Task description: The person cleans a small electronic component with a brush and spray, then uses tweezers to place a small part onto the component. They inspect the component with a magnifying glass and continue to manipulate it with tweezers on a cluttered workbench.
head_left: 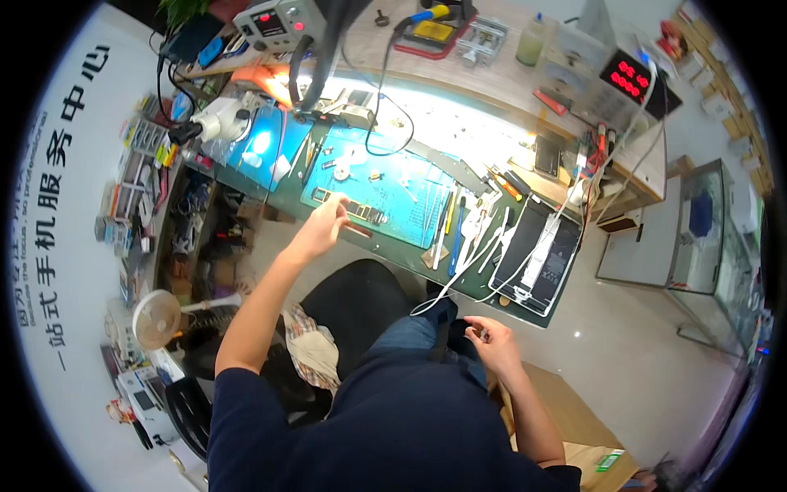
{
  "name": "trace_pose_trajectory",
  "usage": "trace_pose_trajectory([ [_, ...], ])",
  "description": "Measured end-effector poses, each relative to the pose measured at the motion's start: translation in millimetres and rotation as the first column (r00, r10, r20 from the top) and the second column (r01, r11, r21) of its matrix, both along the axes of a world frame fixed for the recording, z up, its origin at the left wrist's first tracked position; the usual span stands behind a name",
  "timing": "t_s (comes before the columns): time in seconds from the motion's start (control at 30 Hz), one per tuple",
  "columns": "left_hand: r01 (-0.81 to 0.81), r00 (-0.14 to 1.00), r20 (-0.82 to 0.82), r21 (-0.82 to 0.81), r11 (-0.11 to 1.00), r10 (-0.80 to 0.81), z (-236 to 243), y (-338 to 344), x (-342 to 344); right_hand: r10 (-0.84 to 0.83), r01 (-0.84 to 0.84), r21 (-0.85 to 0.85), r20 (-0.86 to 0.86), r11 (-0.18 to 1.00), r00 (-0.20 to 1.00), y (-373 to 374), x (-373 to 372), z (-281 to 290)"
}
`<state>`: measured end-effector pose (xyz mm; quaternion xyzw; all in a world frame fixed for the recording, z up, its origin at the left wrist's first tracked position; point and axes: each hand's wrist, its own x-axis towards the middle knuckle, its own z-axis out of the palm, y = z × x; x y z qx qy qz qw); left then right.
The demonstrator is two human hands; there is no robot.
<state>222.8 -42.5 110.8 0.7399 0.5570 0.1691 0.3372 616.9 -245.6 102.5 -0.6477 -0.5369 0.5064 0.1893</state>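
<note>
Blue matting (406, 220) carries a narrow dark-and-gold device frame (367, 212) along its front edge, and the left hand (328, 221) is at that frame's left end, fingertips bunched close; whether they touch or grip it, I cannot tell. Well apart, the right hand (496, 344) hangs beside the lap (410, 336), fingers curled together, perhaps about something small, though what it is I cannot make out. Judging by how things lie, the work looks partway along: the frame appears opened, with its inside bare, while small loose parts (376, 176) lie behind it, unjoined. Over to the right, an opened tablet (557, 262) also shows its inside, untouched by either hand, so neither piece seems closed up
</note>
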Motion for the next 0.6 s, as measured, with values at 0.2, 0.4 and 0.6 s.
trace_pose_trajectory([
  [0.2,0.101,0.985,0.165,-0.354,0.930,-0.044,5,2,3,-0.153,0.204,0.161,-0.284,0.966,0.947,-14,-73,-46],
  [0.4,0.373,0.921,0.007,-0.304,0.877,-0.389,7,9,12,-0.101,0.272,0.398,-0.400,0.876,0.911,24,-152,-75],
  [0.6,0.681,0.720,-0.320,0.151,0.717,-0.616,-10,66,-22,-0.128,0.273,0.585,-0.277,0.764,0.952,74,-200,-123],
])
